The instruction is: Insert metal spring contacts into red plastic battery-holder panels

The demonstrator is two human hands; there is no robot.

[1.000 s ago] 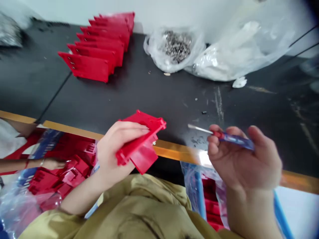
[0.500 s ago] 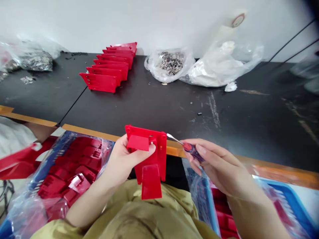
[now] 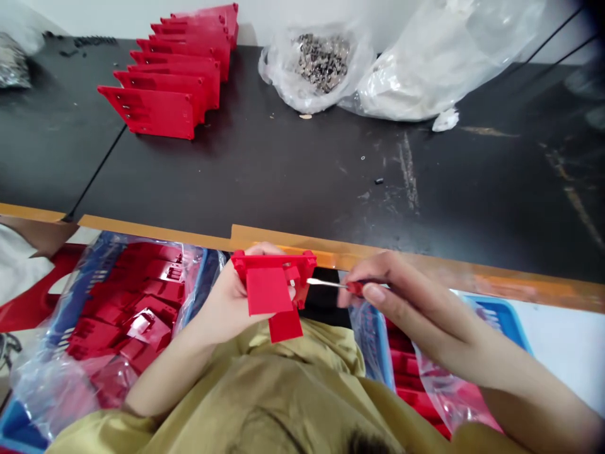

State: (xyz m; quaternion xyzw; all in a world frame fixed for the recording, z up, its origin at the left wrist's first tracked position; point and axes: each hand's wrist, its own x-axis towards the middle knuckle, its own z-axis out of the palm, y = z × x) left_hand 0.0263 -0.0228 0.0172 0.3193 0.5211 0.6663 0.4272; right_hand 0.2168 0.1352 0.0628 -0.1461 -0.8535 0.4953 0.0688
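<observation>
My left hand [image 3: 231, 302] grips a red moulded plastic part [image 3: 269, 291], its fingers mostly hidden behind the part. A flat red flap hangs at the part's front and a smaller tab sticks out below. My right hand [image 3: 406, 306] pinches a small screwdriver [image 3: 331, 284] between thumb and fingers, its handle mostly covered. The thin metal shaft points left, and its tip ends just beside the part's right side. I cannot tell whether the tip touches the part.
On the black table [image 3: 293, 170], a row of red parts [image 3: 163, 94] stands at back left. A clear bag of metal pieces [image 3: 321, 63] and a white plastic bag [image 3: 439, 69] lie at the back. Plastic-lined blue baskets of red parts [image 3: 118, 315] sit below the orange table edge [image 3: 472, 274].
The red part has turned and dropped slightly, with its flap now facing me. The screwdriver has swung from slanting to nearly level. The view has tilted downward.
</observation>
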